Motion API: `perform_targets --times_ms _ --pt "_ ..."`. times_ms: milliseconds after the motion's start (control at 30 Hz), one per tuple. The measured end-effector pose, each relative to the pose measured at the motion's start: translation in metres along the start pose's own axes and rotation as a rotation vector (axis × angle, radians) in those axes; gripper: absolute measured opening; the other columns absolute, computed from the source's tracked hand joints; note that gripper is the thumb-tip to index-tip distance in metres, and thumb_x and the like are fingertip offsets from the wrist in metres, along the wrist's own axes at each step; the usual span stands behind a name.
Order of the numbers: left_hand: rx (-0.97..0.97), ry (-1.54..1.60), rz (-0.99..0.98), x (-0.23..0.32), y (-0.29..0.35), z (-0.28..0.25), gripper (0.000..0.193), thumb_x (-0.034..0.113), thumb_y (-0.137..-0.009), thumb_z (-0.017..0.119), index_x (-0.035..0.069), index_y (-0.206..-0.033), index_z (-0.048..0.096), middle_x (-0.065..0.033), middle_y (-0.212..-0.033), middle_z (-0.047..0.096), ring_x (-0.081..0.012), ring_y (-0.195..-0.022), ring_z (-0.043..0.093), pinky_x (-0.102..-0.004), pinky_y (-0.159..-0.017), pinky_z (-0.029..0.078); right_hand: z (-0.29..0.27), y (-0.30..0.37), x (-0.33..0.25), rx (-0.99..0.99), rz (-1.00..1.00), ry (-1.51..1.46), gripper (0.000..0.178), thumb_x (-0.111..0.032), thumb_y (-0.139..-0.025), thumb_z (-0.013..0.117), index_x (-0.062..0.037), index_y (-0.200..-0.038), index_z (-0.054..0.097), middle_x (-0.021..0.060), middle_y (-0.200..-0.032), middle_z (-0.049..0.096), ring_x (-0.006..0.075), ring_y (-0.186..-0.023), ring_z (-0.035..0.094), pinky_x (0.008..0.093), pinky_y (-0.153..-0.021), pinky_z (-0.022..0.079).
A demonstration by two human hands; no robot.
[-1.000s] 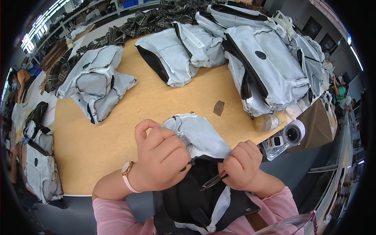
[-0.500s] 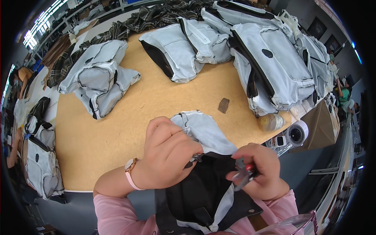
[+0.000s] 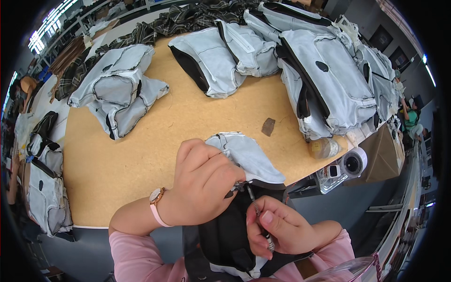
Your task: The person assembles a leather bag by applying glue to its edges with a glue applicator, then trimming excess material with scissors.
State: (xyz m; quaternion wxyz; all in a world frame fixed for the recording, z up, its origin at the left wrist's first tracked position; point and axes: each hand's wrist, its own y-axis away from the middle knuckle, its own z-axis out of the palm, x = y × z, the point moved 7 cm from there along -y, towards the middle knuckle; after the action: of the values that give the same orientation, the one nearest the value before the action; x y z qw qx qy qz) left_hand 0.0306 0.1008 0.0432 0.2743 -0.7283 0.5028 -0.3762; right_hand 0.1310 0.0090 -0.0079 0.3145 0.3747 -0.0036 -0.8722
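Note:
A light grey bag piece with a black lining hangs over the table's near edge, its grey panel lying on the table. My left hand, with a watch at the wrist, is closed on the bag's edge. A small metal part shows at its fingertips, partly hidden. In my right hand, just right of it and lower, the fingers close around a slender dark piece with silvery ridged stretches. Its upper end reaches the metal part by my left fingertips; I cannot tell its exact kind.
Several grey bags lie on the tan table: one at left, two in the middle, a stack at right. A brown scrap, a jar and a white round device are nearby. Plaid cloth lines the back.
My right hand has moved left and down, toward my left hand. The blurred grey and red item seen at its fingers no longer shows; a slender dark piece does. The left hand stays put.

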Motion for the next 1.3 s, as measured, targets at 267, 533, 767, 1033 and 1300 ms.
perform_targets --times_ms 267,533,767,1033,1300 --pt "0.034 -0.018 0.014 0.001 0.002 0.0 0.047 0.0 -0.043 0.071 0.011 -0.087 0.059 0.0008 -0.066 0.05 -0.0235 -0.07 0.046 -0.038 -0.066 0.032 -0.001 0.001 -0.011 0.015 -0.151 0.063 0.019 -0.025 -0.103 0.04 -0.0062 -0.104 0.038 0.0064 -0.068 0.043 0.0123 -0.05 0.038 0.0263 -0.049 0.034" --pt "-0.034 0.021 0.096 0.003 0.002 -0.001 0.055 0.003 -0.05 0.073 0.015 -0.104 0.069 0.0033 -0.069 0.043 -0.0186 -0.066 0.044 -0.0345 -0.065 0.032 -0.004 -0.006 -0.017 0.027 0.04 -0.113 0.021 -0.025 -0.103 0.043 -0.0044 -0.098 0.045 -0.0017 -0.058 0.037 0.0069 -0.045 0.034 0.0212 -0.043 0.028" --pt "-0.019 0.103 0.062 -0.002 0.0 0.0 0.038 0.003 -0.053 0.074 0.013 -0.09 0.072 0.0034 -0.067 0.043 -0.0171 -0.061 0.043 -0.0335 -0.064 0.032 -0.007 0.0 -0.019 0.007 0.205 -0.063 0.025 -0.027 -0.102 0.044 -0.0024 -0.099 0.047 -0.0029 -0.058 0.037 0.0049 -0.044 0.031 0.0204 -0.042 0.026" --pt "0.038 0.138 0.018 -0.006 0.002 -0.002 0.035 0.002 -0.057 0.08 0.011 -0.087 0.064 0.0013 -0.069 0.051 -0.02 -0.063 0.048 -0.0353 -0.066 0.037 -0.009 0.019 -0.03 -0.042 -0.001 -0.004 0.025 -0.024 -0.099 0.051 0.0001 -0.101 0.048 -0.0028 -0.06 0.04 0.0035 -0.047 0.036 0.0198 -0.045 0.027" --pt "-0.024 0.103 -0.057 -0.005 0.003 0.002 0.037 0.004 -0.054 0.08 0.013 -0.081 0.057 0.002 -0.073 0.059 -0.0213 -0.07 0.053 -0.0378 -0.077 0.036 0.002 0.011 -0.007 -0.058 0.034 -0.074 0.017 -0.019 -0.101 0.045 -0.0036 -0.109 0.043 0.0004 -0.064 0.04 0.0074 -0.049 0.036 0.0233 -0.048 0.029"
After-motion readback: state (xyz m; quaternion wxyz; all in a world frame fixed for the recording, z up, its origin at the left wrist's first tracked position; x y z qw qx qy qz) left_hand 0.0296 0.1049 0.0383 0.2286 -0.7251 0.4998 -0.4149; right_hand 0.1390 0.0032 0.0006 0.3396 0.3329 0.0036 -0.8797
